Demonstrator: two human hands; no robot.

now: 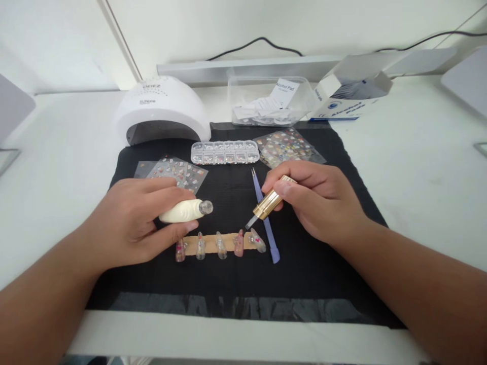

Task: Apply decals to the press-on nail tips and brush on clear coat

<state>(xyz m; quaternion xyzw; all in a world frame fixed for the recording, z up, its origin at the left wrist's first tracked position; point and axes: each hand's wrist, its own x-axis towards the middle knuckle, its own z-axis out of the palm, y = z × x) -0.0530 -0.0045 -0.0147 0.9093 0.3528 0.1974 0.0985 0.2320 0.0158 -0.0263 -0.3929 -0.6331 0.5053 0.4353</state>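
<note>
My left hand [133,220] is closed around a cream nail polish bottle [178,212], tilted on its side with its uncapped neck pointing right. Between the fingers of my right hand [315,200] is a nail polish brush [268,204] with a gold cap handle, its bristles angled down to the left. The brush tip hovers just above a pinkish false nail [239,243], apparently apart from it. Several decorated false nails stand in a row along a tan strip [209,245]. Purple tweezers [271,241] lie on the mat beneath the brush hand.
A white nail lamp [163,109] stands at the back left of the black mat [228,284]. Behind the nails are a clear compartment case [225,153] and sticker sheets [291,147]. A plastic tub [266,106] and an alcohol pad box [348,99] sit at the back.
</note>
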